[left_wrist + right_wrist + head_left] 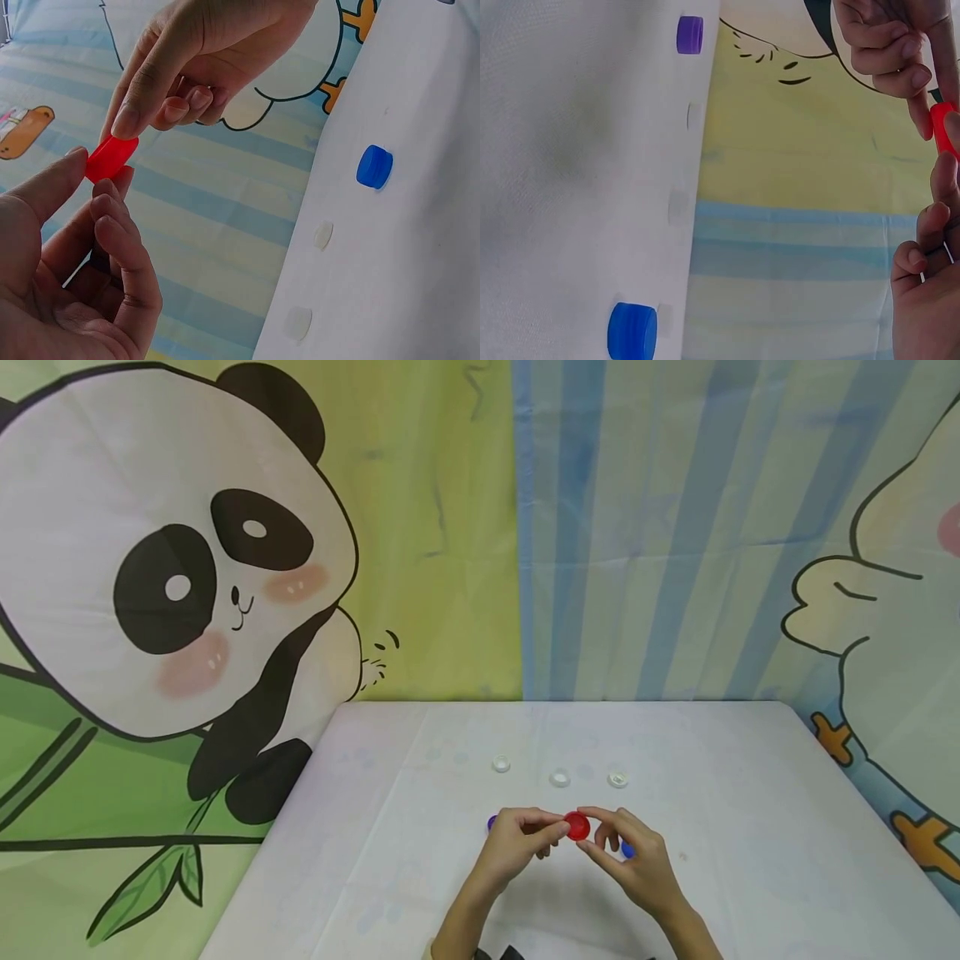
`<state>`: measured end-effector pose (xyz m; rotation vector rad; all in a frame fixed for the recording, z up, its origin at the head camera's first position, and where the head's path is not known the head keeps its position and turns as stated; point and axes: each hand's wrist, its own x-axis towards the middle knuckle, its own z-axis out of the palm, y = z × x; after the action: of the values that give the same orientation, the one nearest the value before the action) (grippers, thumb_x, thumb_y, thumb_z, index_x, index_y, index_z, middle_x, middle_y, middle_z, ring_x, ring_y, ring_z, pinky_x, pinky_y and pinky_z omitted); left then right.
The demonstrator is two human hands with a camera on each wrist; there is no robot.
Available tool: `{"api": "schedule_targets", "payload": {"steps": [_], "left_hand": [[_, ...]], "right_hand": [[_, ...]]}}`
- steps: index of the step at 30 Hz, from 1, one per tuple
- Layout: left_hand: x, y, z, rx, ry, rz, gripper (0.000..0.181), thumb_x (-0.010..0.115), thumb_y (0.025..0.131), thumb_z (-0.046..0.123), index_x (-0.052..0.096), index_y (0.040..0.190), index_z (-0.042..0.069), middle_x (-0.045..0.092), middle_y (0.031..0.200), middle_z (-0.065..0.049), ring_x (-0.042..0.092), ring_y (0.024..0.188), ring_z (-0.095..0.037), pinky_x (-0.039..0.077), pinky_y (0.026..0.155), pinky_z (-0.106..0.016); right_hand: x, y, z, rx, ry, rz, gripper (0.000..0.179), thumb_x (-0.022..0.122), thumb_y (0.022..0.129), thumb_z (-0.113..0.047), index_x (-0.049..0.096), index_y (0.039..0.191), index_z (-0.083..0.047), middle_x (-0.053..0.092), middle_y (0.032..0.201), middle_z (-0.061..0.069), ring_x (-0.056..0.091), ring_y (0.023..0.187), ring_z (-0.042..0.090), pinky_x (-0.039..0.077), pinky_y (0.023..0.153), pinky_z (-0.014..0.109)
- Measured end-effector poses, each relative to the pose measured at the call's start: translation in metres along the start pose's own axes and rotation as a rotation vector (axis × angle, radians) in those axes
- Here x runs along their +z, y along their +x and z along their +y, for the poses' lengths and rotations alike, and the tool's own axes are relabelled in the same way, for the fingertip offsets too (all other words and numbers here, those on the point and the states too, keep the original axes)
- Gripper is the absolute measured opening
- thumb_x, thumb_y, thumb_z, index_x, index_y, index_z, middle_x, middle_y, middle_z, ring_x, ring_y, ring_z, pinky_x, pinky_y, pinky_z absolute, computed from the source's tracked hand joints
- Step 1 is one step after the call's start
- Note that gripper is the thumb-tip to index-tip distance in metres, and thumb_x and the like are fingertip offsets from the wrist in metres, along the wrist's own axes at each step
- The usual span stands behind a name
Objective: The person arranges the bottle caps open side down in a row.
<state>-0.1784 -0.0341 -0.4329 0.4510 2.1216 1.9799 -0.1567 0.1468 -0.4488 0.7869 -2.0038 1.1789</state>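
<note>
A red bottle cap [577, 826] is held up above the table between both hands. My left hand [517, 846] pinches its left side between thumb and fingers. My right hand [636, 858] pinches the same cap from the right, its thumb and forefinger at the edge. A blue cap [374, 166] sits on the table and is partly hidden behind the right hand in the head view. Beyond the left hand lies a purple cap [690, 35], mostly covered by that hand in the head view.
On the white table [405, 877] behind the hands lie three small whitish caps: a left one [501, 763], a middle one [559, 778] and a right one [618, 780]. Cartoon-printed curtains [442, 527] stand along the back and sides.
</note>
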Motion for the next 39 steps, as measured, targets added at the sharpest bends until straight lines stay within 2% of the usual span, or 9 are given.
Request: {"api": "schedule_targets", "payload": {"steps": [6, 9, 14, 17, 21, 26, 30, 33, 39], "left_hand": [[0.000, 0.008, -0.022, -0.024, 0.055, -0.005, 0.019, 0.066, 0.081, 0.029, 0.072, 0.086, 0.012, 0.061, 0.068, 0.003, 0.050, 0.056, -0.008, 0.041, 0.051, -0.021], [0.000, 0.011, -0.031, 0.003, 0.063, 0.010, 0.021, 0.067, 0.079, 0.032, 0.072, 0.085, 0.013, 0.061, 0.068, 0.003, 0.050, 0.054, -0.007, 0.041, 0.049, -0.021], [-0.001, 0.011, -0.032, 0.052, 0.082, 0.053, 0.023, 0.068, 0.078, 0.034, 0.072, 0.086, 0.013, 0.062, 0.070, -0.002, 0.052, 0.055, -0.007, 0.046, 0.050, -0.024], [-0.001, 0.011, -0.032, 0.077, 0.119, 0.078, 0.024, 0.067, 0.077, 0.038, 0.072, 0.086, 0.015, 0.064, 0.072, -0.001, 0.054, 0.056, -0.007, 0.047, 0.051, -0.024], [-0.001, 0.011, -0.032, 0.107, 0.151, 0.106, 0.024, 0.067, 0.077, 0.038, 0.072, 0.087, 0.016, 0.065, 0.073, 0.003, 0.055, 0.055, -0.007, 0.048, 0.051, -0.024], [0.001, 0.010, -0.030, 0.156, 0.180, 0.150, 0.021, 0.069, 0.078, 0.029, 0.072, 0.086, 0.010, 0.066, 0.073, -0.002, 0.053, 0.054, -0.005, 0.047, 0.049, -0.022], [0.002, 0.005, -0.019, 0.267, 0.240, 0.195, 0.016, 0.070, 0.078, 0.019, 0.071, 0.085, 0.005, 0.064, 0.069, -0.005, 0.051, 0.056, -0.004, 0.045, 0.049, -0.020], [0.003, 0.003, -0.015, 0.384, 0.286, 0.224, 0.013, 0.070, 0.077, 0.015, 0.070, 0.084, 0.004, 0.061, 0.066, -0.004, 0.050, 0.057, -0.004, 0.045, 0.050, -0.020], [0.002, 0.011, -0.034, 0.542, 0.369, 0.259, 0.012, 0.069, 0.078, 0.023, 0.071, 0.085, 0.014, 0.054, 0.062, 0.007, 0.047, 0.056, 0.000, 0.043, 0.049, -0.016]], "right_hand": [[0.000, -0.001, 0.000, 0.026, -0.012, -0.001, 0.047, 0.077, 0.055, 0.010, 0.066, 0.098, -0.003, 0.049, 0.065, -0.005, 0.042, 0.060, 0.003, 0.032, 0.051, 0.010], [0.001, -0.001, 0.000, 0.026, -0.015, -0.005, 0.048, 0.077, 0.055, 0.010, 0.065, 0.099, -0.003, 0.049, 0.065, -0.005, 0.042, 0.060, 0.004, 0.032, 0.051, 0.010], [0.001, -0.001, 0.000, 0.038, -0.007, -0.022, 0.051, 0.077, 0.055, 0.009, 0.064, 0.104, -0.001, 0.050, 0.066, -0.006, 0.041, 0.059, 0.003, 0.032, 0.052, 0.011], [0.001, -0.001, 0.001, 0.055, 0.002, -0.031, 0.052, 0.077, 0.057, 0.009, 0.063, 0.106, 0.000, 0.050, 0.066, -0.006, 0.042, 0.060, 0.002, 0.033, 0.053, 0.012], [0.002, -0.004, 0.004, 0.063, 0.023, -0.043, 0.052, 0.077, 0.058, 0.008, 0.062, 0.107, 0.000, 0.050, 0.066, -0.006, 0.044, 0.058, 0.007, 0.033, 0.053, 0.012], [0.005, -0.012, 0.016, 0.087, 0.059, -0.069, 0.051, 0.075, 0.063, 0.007, 0.060, 0.111, -0.002, 0.051, 0.067, -0.007, 0.044, 0.058, 0.009, 0.034, 0.053, 0.014], [0.006, -0.021, 0.028, 0.197, 0.081, -0.130, 0.042, 0.070, 0.073, 0.001, 0.060, 0.112, -0.009, 0.053, 0.067, -0.010, 0.045, 0.061, 0.003, 0.036, 0.054, 0.017], [0.006, -0.025, 0.033, 0.305, 0.112, -0.199, 0.029, 0.064, 0.081, -0.006, 0.061, 0.109, -0.015, 0.055, 0.066, -0.009, 0.048, 0.062, 0.003, 0.038, 0.055, 0.018], [0.004, -0.025, 0.034, 0.480, 0.269, -0.311, 0.015, 0.050, 0.092, -0.011, 0.062, 0.099, -0.015, 0.055, 0.067, 0.002, 0.048, 0.066, 0.013, 0.039, 0.054, 0.025]]}}
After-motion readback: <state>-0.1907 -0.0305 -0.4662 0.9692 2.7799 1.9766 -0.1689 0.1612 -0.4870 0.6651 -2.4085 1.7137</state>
